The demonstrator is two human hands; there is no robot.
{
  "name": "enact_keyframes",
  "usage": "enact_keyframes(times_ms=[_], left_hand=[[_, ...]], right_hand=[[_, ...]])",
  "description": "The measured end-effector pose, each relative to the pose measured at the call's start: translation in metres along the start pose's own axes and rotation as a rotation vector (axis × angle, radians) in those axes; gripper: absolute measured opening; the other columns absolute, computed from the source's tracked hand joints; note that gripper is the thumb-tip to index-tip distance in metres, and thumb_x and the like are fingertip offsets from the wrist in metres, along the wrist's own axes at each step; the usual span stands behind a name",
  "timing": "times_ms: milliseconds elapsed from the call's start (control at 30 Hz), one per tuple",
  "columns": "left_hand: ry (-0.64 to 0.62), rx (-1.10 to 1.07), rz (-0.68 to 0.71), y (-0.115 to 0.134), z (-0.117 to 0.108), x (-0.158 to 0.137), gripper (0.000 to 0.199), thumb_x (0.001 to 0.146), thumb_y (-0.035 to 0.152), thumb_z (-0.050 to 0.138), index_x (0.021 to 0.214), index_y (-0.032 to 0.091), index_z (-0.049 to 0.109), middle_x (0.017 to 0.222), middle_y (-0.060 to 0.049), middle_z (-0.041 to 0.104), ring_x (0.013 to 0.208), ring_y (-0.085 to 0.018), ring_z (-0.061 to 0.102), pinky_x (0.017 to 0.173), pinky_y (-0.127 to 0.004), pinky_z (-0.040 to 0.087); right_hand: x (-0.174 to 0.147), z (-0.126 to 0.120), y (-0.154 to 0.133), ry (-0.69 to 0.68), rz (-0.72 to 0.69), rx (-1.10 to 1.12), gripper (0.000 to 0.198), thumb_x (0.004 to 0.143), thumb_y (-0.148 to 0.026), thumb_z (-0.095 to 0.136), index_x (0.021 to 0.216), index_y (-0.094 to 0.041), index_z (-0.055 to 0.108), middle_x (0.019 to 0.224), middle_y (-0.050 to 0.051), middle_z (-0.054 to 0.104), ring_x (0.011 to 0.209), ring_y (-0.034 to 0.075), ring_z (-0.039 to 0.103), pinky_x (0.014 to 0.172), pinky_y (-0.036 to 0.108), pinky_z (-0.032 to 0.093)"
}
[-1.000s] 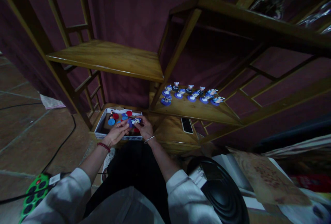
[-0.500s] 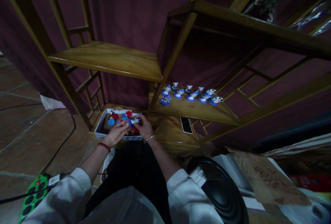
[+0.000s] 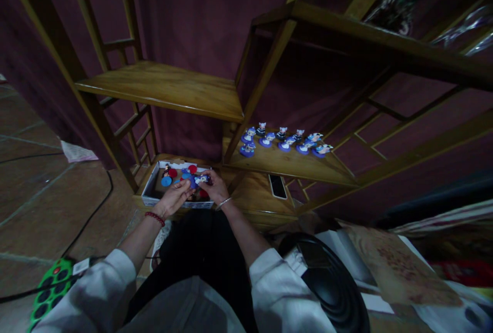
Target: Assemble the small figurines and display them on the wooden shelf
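Between my two hands, above the box, is a small blue-and-white figurine (image 3: pixel 202 179) with a purple-blue round base. My left hand (image 3: pixel 177 195) pinches it by the base, while my right hand (image 3: pixel 216 188) grips its other end. Below them, a shallow white-sided box (image 3: pixel 151 201) holds several more figurines and round bases in red and blue, including a blue disc (image 3: pixel 166 181) and a red disc (image 3: pixel 192 169). My hands cover part of its contents. On the shelf to the right stand several figurines (image 3: pixel 287 143), most on purple-blue bases.
A phone (image 3: pixel 278 187) lies on the lower wooden shelf (image 3: pixel 246 197). An upper shelf board (image 3: pixel 162 89) and upright posts frame the space. To the right are a black ridged round object (image 3: pixel 335 292) and a patterned board (image 3: pixel 396 261); a green power strip (image 3: pixel 50 292) and cables lie at left.
My hands stay together on the figurine with only a slight shift. The view has moved very slightly; the box and shelf figurines stand as before.
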State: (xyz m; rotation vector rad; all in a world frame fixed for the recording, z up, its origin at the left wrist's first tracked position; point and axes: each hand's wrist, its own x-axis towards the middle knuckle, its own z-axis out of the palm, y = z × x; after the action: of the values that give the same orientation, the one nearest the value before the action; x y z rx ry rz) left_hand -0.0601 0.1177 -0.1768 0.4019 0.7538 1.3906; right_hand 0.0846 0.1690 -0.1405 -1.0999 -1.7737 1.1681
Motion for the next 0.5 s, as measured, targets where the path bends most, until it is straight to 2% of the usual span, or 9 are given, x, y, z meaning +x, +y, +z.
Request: enact_keyframes(times_ms=[233, 500], left_hand=[[0.033, -0.021, 0.001, 0.006, 0.0069, -0.0044, 0.005, 0.07, 0.015, 0.066, 0.071, 0.011, 0.063, 0.073, -0.002, 0.064, 0.068, -0.008, 0.06, 0.073, -0.022, 0.049], [0.044, -0.037, -0.001, 0.0079, 0.0103, -0.0069, 0.005, 0.07, 0.014, 0.067, 0.07, 0.011, 0.062, 0.072, -0.002, 0.065, 0.068, -0.008, 0.06, 0.072, -0.022, 0.049]], right_hand=[[0.0021, 0.0027, 0.0069, -0.026, 0.045, 0.157, 0.029, 0.062, -0.029, 0.062, 0.089, -0.022, 0.053, 0.078, -0.004, 0.059, 0.072, 0.012, 0.056, 0.071, 0.026, 0.045], [0.0022, 0.0021, 0.0059, -0.022, 0.034, 0.139, 0.027, 0.064, -0.03, 0.061, 0.089, -0.022, 0.053, 0.079, -0.003, 0.061, 0.074, 0.012, 0.057, 0.073, 0.026, 0.046]])
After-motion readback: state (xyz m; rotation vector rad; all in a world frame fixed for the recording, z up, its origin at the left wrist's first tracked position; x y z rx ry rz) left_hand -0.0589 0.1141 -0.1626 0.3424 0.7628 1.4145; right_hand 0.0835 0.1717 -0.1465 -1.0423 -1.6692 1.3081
